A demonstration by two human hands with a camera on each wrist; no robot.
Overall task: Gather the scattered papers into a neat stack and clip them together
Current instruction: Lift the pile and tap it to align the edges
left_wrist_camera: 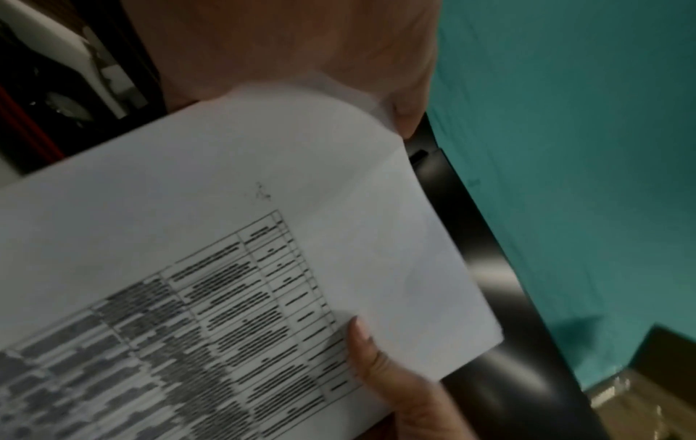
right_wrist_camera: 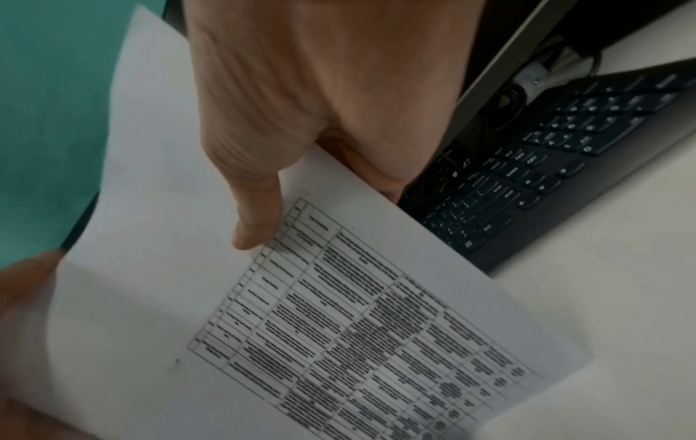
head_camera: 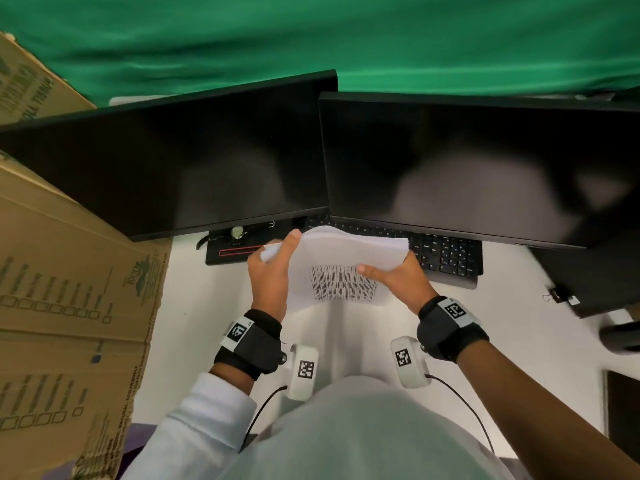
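— How are the hands placed?

— Both are raised in front of the chest, forearms reaching forward over the white tabletop, each wrist wrapped in a black band. The left hand grips the left edge of the papers, thumb up along the sheet. The right hand pinches the right edge, its thumb lying flat across the top sheet and the fingers tucked behind.

— And the papers themselves?

— Held between the two hands, lifted off the tabletop, just in front of the black keyboard and below the two dark monitors. The upper part bows away from the person in a soft curve.

— What do they look like?

— Thin white sheets, matte; the top one carries a printed grid of small black text, too blurred to read. How many sheets there are I can't tell. A black binder clip lies on the tabletop well to the right. Brown corrugated cardboard boxes stand at the left.
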